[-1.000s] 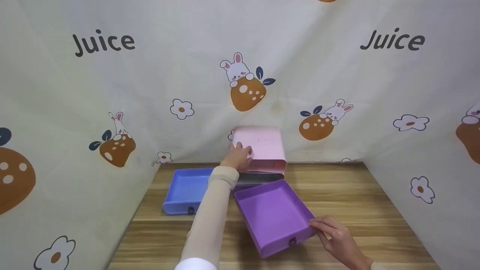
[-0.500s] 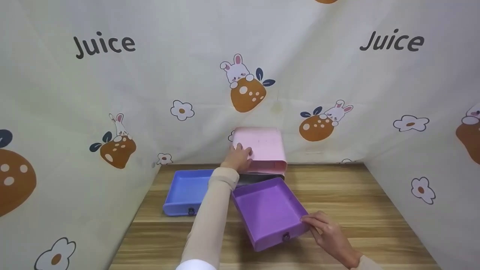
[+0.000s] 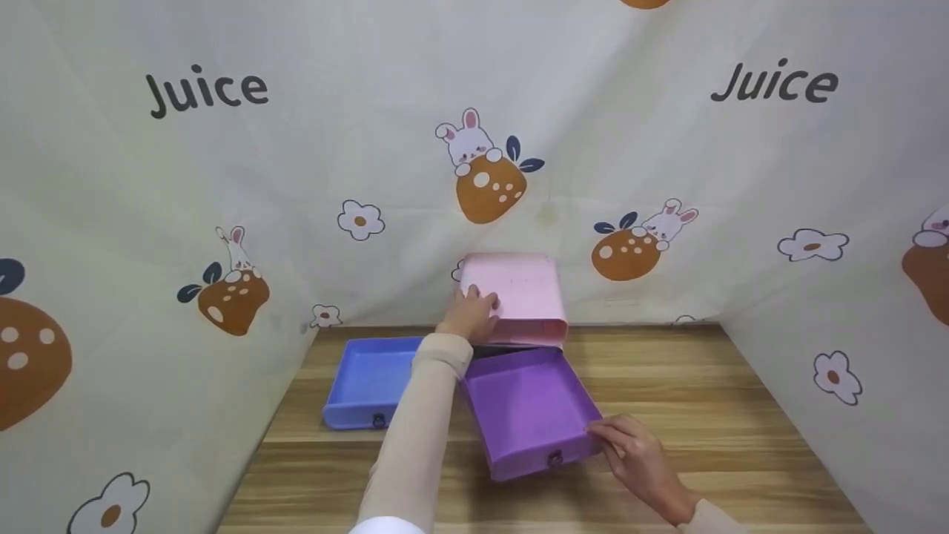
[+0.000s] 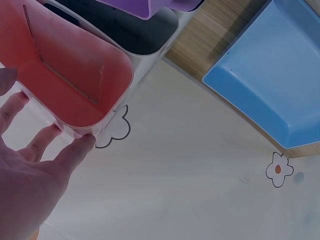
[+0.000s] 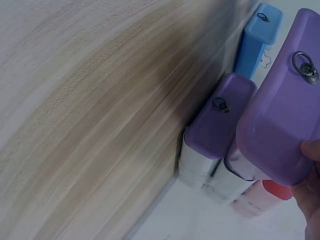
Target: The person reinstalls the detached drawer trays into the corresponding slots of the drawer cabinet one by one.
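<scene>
My right hand [image 3: 637, 456] pinches the front right corner of a purple drawer [image 3: 530, 404] with a small ring pull. The drawer hangs at an angle, its back end at the dark middle opening [image 4: 135, 27] of a stacked drawer cabinet. On the cabinet's pink top section [image 3: 515, 285], which has an open front, rests my left hand [image 3: 468, 315], its fingers spread along the edge. In the right wrist view, a second purple drawer [image 5: 220, 117] sits in the bottom section, under the held one. My left forearm partly hides the blue drawer.
The blue drawer [image 3: 371, 378] lies on the wooden table [image 3: 652, 386], left of the cabinet, its ring pull facing me. A printed cloth [image 3: 519, 67] surrounds the table at the back and sides; the cabinet stands close to the back one.
My right hand has moved the purple drawer back and slightly left, its rear now covering more of the cabinet's dark opening. My left hand stays on the pink section.
</scene>
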Motion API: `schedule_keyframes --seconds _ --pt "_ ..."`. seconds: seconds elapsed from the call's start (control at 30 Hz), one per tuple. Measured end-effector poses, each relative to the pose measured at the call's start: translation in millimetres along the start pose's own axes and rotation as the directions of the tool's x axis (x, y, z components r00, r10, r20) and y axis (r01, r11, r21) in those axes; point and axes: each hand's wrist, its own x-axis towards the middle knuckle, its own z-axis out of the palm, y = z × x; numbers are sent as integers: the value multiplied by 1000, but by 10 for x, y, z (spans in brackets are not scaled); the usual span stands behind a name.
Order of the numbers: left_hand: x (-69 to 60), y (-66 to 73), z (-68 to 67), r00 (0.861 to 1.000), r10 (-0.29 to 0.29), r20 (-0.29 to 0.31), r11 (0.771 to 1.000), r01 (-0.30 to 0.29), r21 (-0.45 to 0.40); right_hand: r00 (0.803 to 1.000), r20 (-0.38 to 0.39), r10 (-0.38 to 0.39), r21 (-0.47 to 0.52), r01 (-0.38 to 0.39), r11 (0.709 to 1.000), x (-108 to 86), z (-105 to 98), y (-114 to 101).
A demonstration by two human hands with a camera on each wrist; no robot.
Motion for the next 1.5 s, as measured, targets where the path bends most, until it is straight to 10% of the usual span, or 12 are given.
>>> schedule_keyframes --seconds 1.5 --pt "-8 11 -9 1000 21 0 999 -21 31 984 125 130 -204 -103 974 441 631 -141"
